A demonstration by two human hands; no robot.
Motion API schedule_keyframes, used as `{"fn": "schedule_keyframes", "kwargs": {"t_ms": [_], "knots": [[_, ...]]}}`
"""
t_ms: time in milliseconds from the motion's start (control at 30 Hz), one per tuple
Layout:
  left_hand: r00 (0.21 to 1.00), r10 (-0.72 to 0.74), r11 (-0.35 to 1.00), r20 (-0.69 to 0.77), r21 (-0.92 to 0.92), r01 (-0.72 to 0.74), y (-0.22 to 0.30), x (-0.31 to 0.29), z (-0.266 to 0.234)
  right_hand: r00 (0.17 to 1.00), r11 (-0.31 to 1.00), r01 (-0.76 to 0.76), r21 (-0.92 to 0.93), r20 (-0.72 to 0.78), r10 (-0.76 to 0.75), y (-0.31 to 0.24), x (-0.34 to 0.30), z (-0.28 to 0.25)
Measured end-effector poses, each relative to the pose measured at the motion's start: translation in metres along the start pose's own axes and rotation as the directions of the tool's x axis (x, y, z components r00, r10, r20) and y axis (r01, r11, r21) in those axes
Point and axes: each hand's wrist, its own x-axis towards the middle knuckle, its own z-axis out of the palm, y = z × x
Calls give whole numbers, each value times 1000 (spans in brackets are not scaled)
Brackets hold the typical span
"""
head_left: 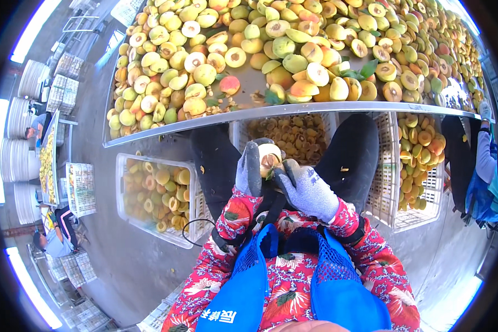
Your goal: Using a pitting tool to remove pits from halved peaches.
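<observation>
Over my lap, my left hand (248, 170), in a grey-palmed work glove, grips a peach half (269, 152) by its side. Its cut face is turned up and shows a brown centre. My right hand (310, 189), gloved the same way, is closed with its thumb and fingertips against the lower right edge of that half. Whatever sits inside the right fingers is hidden. Just beyond both hands, between my knees, a white crate (331, 126) holds brownish pits and scraps (289, 134).
A metal-edged table (293, 107) heaped with halved peaches (205, 74) spans the far side. White crates of peach halves stand at my left (122, 188) and right (392, 191). Another worker's sleeve (486, 152) shows at far right; more people sit at far left.
</observation>
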Motion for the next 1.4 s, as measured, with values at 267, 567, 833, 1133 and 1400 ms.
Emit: {"fn": "schedule_keyframes", "kwargs": {"t_ms": [267, 567, 833, 1133, 1400], "knots": [[946, 314, 836, -82, 496, -234, -6, -13, 13, 840, 846, 515, -136, -115, -530, 14, -5, 12], [963, 245, 937, 112, 227, -265, -20, -11, 12, 647, -607, -708, 361, 677, -352, 25, -15, 3], [977, -160, 681, 140, -701, 212, -63, 34, -2, 800, -687, -563, 460, 514, -311, -14, -10, -6], [730, 404, 328, -551, 833, 446, 70, -17, -103, 834, -431, -514, 742, 549, -51, 59, 7, -22], [889, 458, -149, 2, 986, 75, 121, 70, -32, 880, 31, -475, 879, 474, 45, 41, 41, -53]]}}
